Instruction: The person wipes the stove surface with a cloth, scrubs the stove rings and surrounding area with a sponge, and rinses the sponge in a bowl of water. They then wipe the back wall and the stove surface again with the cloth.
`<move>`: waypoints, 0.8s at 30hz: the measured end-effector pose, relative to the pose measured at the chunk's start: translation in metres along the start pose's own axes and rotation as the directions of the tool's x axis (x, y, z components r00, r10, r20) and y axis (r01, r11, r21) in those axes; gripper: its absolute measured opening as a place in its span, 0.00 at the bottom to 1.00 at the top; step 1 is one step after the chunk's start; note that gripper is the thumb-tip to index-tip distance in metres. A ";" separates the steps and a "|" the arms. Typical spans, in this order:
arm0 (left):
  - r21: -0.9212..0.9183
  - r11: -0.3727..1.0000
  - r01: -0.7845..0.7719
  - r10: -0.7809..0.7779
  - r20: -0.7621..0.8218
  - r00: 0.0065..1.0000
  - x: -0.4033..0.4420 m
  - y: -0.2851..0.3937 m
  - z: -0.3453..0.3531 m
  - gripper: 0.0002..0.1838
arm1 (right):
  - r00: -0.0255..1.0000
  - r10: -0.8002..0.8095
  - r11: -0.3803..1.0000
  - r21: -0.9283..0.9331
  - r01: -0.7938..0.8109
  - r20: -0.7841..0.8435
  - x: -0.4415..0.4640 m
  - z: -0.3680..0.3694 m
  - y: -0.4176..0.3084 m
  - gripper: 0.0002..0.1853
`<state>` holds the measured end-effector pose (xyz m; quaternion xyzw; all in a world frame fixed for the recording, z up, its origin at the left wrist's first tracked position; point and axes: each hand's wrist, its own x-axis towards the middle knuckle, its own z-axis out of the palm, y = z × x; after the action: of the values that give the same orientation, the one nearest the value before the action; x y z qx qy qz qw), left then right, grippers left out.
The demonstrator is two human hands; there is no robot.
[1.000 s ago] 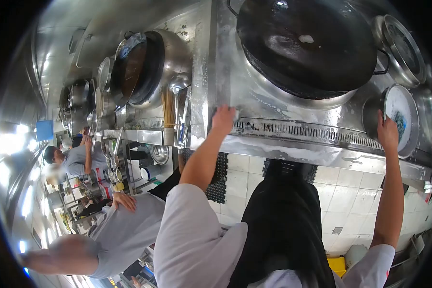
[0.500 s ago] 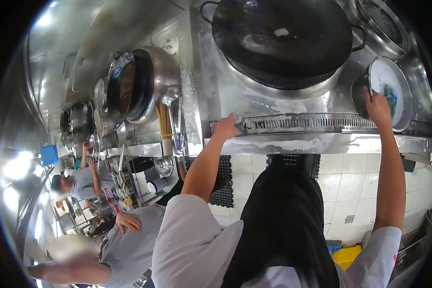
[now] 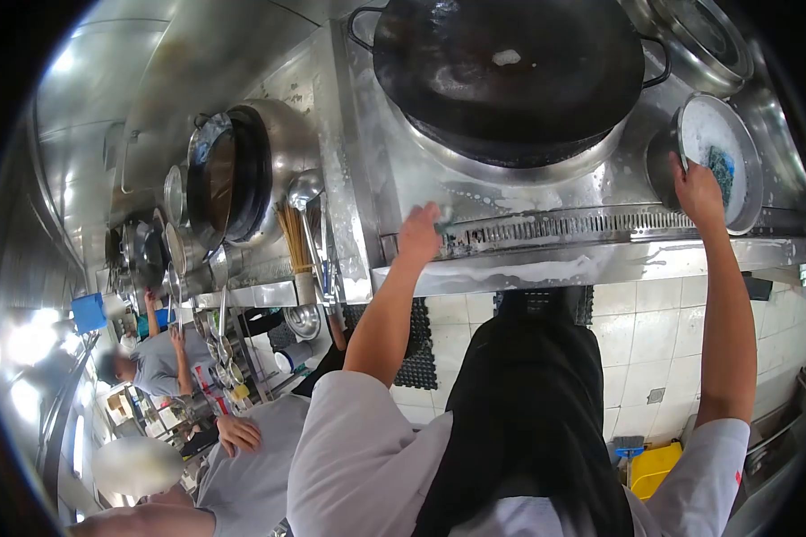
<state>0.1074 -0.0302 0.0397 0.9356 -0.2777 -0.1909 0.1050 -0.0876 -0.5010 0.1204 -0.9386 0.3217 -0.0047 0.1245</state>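
My left hand is closed at the slotted drain strip along the front of the steel stove top. A bit of a green scouring pad shows past its fingers; most of it is hidden. My right hand grips the near-left rim of a metal bowl. Whitish suds lie in this tilted bowl, along with a blue-green scrubbing pad. Behind both hands a large black wok sits on its burner ring, with a small white patch of foam inside.
White foam streaks the stove's front edge. A round metal pot stands at the back right. To the left are another wok, a ladle and a bamboo brush. Two co-workers in grey shirts are at the left.
My left hand has shifted slightly along the drain strip near its left end. My right hand stays on the bowl's rim. The whole view has moved a little.
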 end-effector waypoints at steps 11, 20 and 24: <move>-0.192 0.709 -0.678 0.704 0.135 0.697 0.037 0.033 0.043 0.13 | 0.999 -0.026 0.999 -0.023 0.025 -0.046 -0.003 -0.002 -0.003 0.28; -0.265 0.950 -0.164 0.162 -0.031 0.986 0.019 -0.003 0.001 0.07 | 0.998 0.022 1.000 0.003 -0.023 0.059 0.000 -0.003 0.000 0.25; 0.131 0.991 0.008 -0.014 0.045 0.999 0.021 -0.017 0.048 0.22 | 1.000 0.012 1.000 -0.014 -0.012 0.012 -0.002 -0.007 -0.008 0.25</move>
<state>0.1116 -0.0325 -0.0153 0.9374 -0.2867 -0.1944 0.0362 -0.0853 -0.4952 0.1291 -0.9375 0.3266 0.0039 0.1200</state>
